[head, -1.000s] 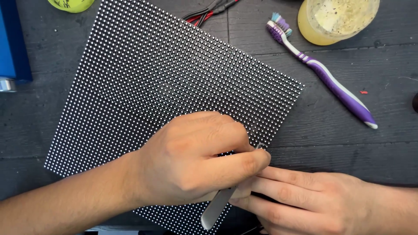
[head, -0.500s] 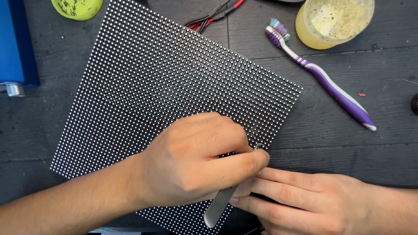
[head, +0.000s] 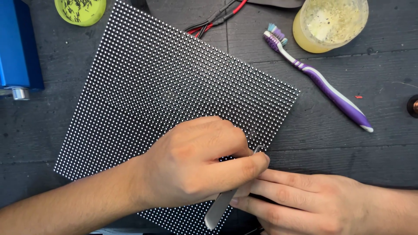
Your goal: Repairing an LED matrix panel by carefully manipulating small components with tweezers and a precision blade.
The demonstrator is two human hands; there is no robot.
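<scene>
A black square panel (head: 174, 87) covered in rows of small white dots lies tilted on the dark wooden table. My left hand (head: 191, 165) rests on its lower right part and grips metal tweezers (head: 220, 206). Their tip (head: 259, 149) sits at the panel's right edge. My right hand (head: 313, 202) comes in from the lower right with its fingers stretched out flat. Its fingertips touch the tweezers and the panel's edge beneath my left hand.
A purple and white toothbrush (head: 322, 82) lies right of the panel. Behind it stands a jar of yellowish liquid (head: 331, 24). Red and black wires (head: 213, 19) run at the top, next to a green dish (head: 80, 9). A blue box (head: 17, 43) stands at the left edge.
The view has drifted, so the panel and the things around it sit slightly lower in the picture. Both hands keep the same hold and place on the panel.
</scene>
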